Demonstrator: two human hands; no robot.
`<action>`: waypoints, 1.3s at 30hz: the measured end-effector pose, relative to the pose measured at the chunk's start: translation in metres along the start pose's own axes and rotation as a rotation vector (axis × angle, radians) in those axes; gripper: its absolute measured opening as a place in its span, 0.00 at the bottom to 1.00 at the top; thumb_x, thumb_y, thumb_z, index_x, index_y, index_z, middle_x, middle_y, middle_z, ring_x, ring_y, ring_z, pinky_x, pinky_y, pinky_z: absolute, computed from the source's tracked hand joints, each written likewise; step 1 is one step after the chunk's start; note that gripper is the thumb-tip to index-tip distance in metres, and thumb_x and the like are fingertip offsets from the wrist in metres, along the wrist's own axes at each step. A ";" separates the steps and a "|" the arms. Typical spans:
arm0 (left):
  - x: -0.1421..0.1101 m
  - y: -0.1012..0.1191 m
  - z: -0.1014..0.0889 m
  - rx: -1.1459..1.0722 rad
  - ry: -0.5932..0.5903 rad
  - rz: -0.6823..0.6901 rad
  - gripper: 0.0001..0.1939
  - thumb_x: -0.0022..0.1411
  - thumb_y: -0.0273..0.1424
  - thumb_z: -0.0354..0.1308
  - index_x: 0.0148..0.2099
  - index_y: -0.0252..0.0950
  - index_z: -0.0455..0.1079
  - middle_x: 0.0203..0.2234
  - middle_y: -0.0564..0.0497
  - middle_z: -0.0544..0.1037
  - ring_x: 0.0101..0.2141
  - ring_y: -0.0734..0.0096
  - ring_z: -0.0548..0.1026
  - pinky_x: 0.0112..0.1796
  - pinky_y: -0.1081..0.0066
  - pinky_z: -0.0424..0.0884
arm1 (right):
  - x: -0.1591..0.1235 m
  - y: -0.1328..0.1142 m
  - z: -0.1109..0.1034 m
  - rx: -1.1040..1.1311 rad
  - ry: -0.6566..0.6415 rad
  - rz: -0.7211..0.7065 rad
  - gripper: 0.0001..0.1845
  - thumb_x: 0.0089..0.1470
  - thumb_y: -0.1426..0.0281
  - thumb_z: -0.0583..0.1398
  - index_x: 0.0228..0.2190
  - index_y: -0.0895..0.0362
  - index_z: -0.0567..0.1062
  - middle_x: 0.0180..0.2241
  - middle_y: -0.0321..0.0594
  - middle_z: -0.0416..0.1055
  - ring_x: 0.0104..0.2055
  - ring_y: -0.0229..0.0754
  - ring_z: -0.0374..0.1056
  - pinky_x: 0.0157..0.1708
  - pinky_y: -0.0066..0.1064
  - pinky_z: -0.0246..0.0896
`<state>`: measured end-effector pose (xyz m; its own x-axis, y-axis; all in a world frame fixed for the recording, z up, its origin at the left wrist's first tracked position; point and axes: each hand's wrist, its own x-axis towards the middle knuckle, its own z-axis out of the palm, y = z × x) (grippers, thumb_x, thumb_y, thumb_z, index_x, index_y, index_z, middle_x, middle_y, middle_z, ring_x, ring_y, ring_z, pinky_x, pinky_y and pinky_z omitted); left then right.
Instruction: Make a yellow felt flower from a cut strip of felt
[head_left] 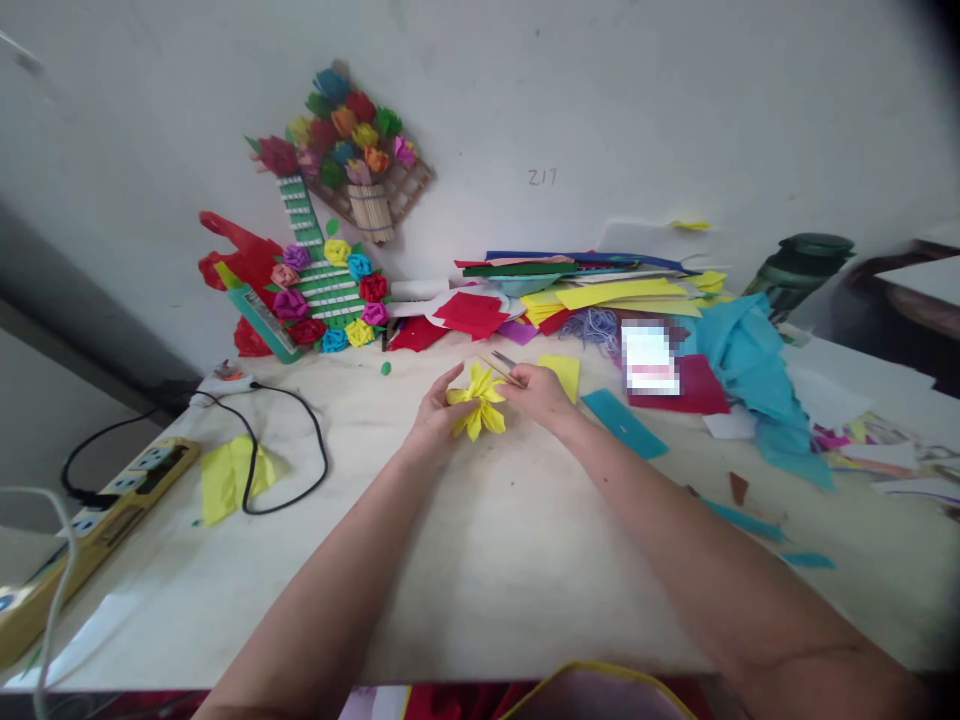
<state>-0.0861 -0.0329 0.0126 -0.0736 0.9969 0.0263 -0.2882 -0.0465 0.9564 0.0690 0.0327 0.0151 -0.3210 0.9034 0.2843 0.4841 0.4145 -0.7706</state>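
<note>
A yellow paper flower (478, 400) with cut petals is held over the middle of the pale table (480, 560). My left hand (437, 412) grips its left side with the fingers curled round it. My right hand (538, 393) is closed on the flower's right side and also pinches a thin wooden stick (501, 369) that points back and left. A small yellow paper piece (562, 372) lies just behind my right hand, and a teal strip (622, 423) lies to its right.
Stacked coloured paper sheets (592, 285) and blue tissue (746, 360) fill the back right. Paper-rose crafts (330, 290) lean on the wall at back left. A black cable (300, 440), a yellow paper scrap (229, 478) and a power strip (97, 520) lie left. A dark green bottle (802, 265) stands far right.
</note>
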 end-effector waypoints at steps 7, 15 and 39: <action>-0.001 0.003 0.001 -0.028 -0.015 -0.048 0.31 0.44 0.33 0.59 0.52 0.39 0.58 0.37 0.48 0.68 0.31 0.71 0.70 0.30 0.72 0.66 | 0.002 -0.004 -0.006 0.077 -0.012 -0.036 0.10 0.38 0.64 0.55 0.17 0.58 0.63 0.15 0.29 0.54 0.19 0.30 0.51 0.20 0.23 0.46; 0.000 0.010 -0.003 0.073 0.026 0.019 0.26 0.47 0.40 0.55 0.49 0.39 0.62 0.41 0.47 0.69 0.33 0.71 0.69 0.32 0.72 0.65 | 0.000 -0.010 -0.014 0.179 -0.235 -0.134 0.07 0.37 0.67 0.55 0.17 0.59 0.63 0.16 0.29 0.54 0.21 0.30 0.51 0.21 0.23 0.48; -0.002 0.001 0.001 0.162 -0.182 -0.022 0.14 0.43 0.33 0.60 0.33 0.34 0.62 0.26 0.52 0.71 0.26 0.74 0.69 0.28 0.74 0.62 | -0.003 -0.010 -0.003 0.120 -0.253 -0.217 0.08 0.42 0.70 0.56 0.28 0.58 0.71 0.24 0.32 0.66 0.26 0.32 0.60 0.26 0.24 0.55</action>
<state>-0.0853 -0.0346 0.0135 0.1086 0.9932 0.0430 -0.1300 -0.0287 0.9911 0.0678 0.0261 0.0239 -0.6046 0.7339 0.3098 0.2881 0.5640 -0.7739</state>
